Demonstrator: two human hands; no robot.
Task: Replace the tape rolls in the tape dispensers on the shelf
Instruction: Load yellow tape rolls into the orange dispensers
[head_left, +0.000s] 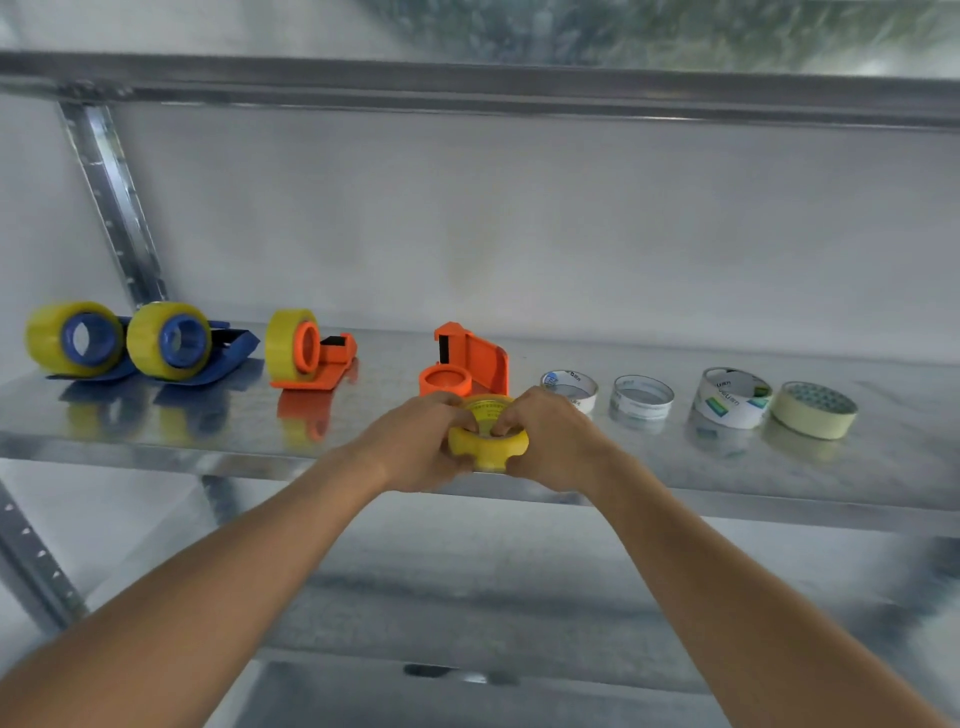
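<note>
Both hands grip a yellow tape roll (488, 441) at the front edge of the metal shelf (156, 415). My left hand (415, 441) clasps its left side and my right hand (550, 441) its right side, fingertips pressing into the core. Just behind the roll lies an orange dispenser (470, 364) with a bare hub. Further left stands another orange dispenser (306, 351) loaded with yellow tape. At the far left are two blue dispensers (78, 340) (171, 340), each carrying a yellow roll.
To the right on the shelf lie three nearly used-up cardboard cores (570, 387) (643, 397) (732, 397) and a cream masking tape roll (813, 409). An upright shelf post (111, 202) rises at the left. A lower shelf (467, 623) sits beneath.
</note>
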